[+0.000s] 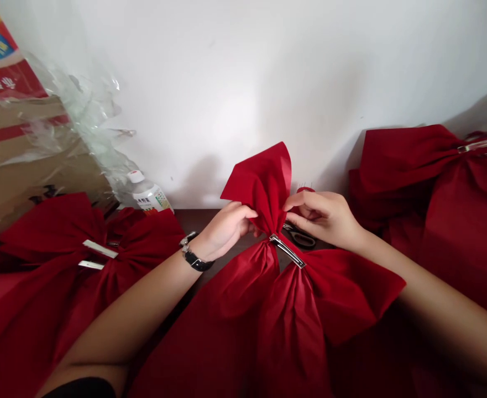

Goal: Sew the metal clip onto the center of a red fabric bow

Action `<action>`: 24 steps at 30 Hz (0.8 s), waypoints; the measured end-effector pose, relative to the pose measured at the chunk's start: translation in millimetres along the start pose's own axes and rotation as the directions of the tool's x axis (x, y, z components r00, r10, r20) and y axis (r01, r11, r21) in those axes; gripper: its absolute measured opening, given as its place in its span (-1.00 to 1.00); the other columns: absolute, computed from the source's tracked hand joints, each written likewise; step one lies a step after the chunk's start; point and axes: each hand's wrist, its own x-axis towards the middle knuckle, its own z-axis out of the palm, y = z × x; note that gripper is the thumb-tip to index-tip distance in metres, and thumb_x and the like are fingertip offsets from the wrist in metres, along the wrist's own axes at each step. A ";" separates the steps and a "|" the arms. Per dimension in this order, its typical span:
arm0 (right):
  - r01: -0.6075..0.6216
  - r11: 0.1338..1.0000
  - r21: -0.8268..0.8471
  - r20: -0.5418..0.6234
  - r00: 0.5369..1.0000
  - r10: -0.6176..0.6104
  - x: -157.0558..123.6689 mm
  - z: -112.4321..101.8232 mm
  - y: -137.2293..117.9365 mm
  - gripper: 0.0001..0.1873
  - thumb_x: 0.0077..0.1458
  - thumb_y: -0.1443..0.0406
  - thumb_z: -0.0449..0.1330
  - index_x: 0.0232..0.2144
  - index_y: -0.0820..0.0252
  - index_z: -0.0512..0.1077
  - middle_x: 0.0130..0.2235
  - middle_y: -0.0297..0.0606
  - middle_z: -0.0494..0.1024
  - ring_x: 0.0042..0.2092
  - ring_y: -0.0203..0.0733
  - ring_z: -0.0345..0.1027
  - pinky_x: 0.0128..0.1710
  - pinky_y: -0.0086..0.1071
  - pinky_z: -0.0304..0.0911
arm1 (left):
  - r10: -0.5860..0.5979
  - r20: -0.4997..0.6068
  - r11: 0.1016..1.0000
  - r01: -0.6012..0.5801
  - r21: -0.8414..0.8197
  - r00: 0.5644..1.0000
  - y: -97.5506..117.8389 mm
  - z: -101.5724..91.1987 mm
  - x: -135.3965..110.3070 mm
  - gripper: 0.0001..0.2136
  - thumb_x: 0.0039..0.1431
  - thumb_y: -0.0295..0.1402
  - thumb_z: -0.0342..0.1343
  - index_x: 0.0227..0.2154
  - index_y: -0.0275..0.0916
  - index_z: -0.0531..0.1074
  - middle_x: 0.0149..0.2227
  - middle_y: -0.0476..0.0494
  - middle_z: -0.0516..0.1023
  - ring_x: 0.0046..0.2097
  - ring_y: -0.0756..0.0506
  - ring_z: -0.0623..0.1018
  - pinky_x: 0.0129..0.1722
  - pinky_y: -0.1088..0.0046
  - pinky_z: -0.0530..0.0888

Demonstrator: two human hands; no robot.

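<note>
The left hand (226, 229) and right hand (321, 218) pinch the upper flap of a red fabric bow (268, 188) lying on the tabletop (197, 219), a metal clip (287, 250) at its knot. Nearby stand a capped plastic bottle (148, 193) and a cardboard box (19, 160) with Chinese lettering.

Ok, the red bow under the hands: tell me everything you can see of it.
The red bow is large, made of smooth, faintly sheened red cloth gathered into a narrow waist. A slim metal clip lies across the waist. Above it, a pointed flap stands up, held between the left hand and right hand. Below, broad folded loops spread toward the wearer, over a dark tabletop.
</note>
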 end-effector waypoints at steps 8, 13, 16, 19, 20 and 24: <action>0.198 0.980 -0.038 -0.025 0.980 -0.199 0.9 0.0 -4.8 -0.90 0.15 0.43 0.11 -0.30 0.22 0.42 -0.49 -0.28 0.50 -0.51 -0.36 0.25 -0.50 -0.47 0.16 | 0.217 -0.018 0.864 -0.183 0.469 0.976 1.3 4.4 -14.5 -0.84 0.06 -0.21 0.21 -0.38 -0.18 0.49 -0.23 -0.04 0.60 -0.10 -0.15 0.53 -0.01 0.30 0.43; 0.163 0.985 -0.050 -0.195 0.966 -0.170 -0.7 2.1 -7.6 -0.88 0.05 0.50 0.20 -0.41 0.22 0.39 -0.47 -0.26 0.55 -0.53 -0.37 0.33 -0.53 -0.51 0.21 | 0.477 -0.078 0.788 -0.387 0.478 0.875 -0.1 10.0 -10.8 -0.67 0.07 -0.22 0.22 -0.11 -0.21 0.43 -0.11 -0.12 0.57 0.03 -0.15 0.49 0.09 0.28 0.40; 0.162 0.986 -0.041 -0.259 0.951 -0.168 -1.0 2.6 -7.7 -0.86 0.02 0.52 0.22 -0.39 0.22 0.41 -0.49 -0.26 0.54 -0.53 -0.35 0.35 -0.55 -0.50 0.22 | 0.521 -0.096 0.792 -0.438 0.425 0.848 -4.3 9.3 -6.8 -0.57 0.06 -0.23 0.23 0.00 -0.20 0.37 -0.05 -0.15 0.54 0.13 -0.17 0.42 0.15 0.26 0.37; 0.158 0.987 -0.026 -0.307 0.939 -0.158 -1.6 2.9 -8.1 -0.84 0.01 0.53 0.21 -0.40 0.21 0.42 -0.53 -0.29 0.50 -0.57 -0.37 0.29 -0.59 -0.50 0.18 | 0.537 -0.111 0.795 -0.458 0.398 0.836 -6.6 7.1 -4.8 -0.58 0.09 -0.20 0.21 0.00 -0.19 0.37 -0.06 -0.15 0.55 0.12 -0.18 0.43 0.17 0.23 0.36; 0.131 0.991 -0.018 -0.324 0.937 -0.129 -2.2 3.2 -8.2 -0.85 0.01 0.53 0.21 -0.42 0.21 0.42 -0.55 -0.32 0.47 -0.58 -0.39 0.26 -0.59 -0.50 0.17 | 0.545 -0.120 0.789 -0.460 0.407 0.830 -6.3 6.5 -4.8 -0.61 0.10 -0.18 0.19 -0.02 -0.19 0.38 -0.08 -0.15 0.55 0.10 -0.18 0.45 0.16 0.22 0.36; -0.096 0.992 0.080 -0.252 0.961 0.113 -4.9 3.8 -7.3 -0.97 0.08 0.38 0.21 -0.40 0.22 0.41 -0.67 -0.47 0.24 -0.64 -0.44 0.09 -0.60 -0.51 0.07 | 0.588 -0.131 0.739 -0.464 0.489 0.798 1.9 6.4 -8.7 -0.73 0.16 -0.16 0.12 -0.16 -0.20 0.46 -0.17 -0.11 0.59 0.01 -0.16 0.51 0.10 0.25 0.41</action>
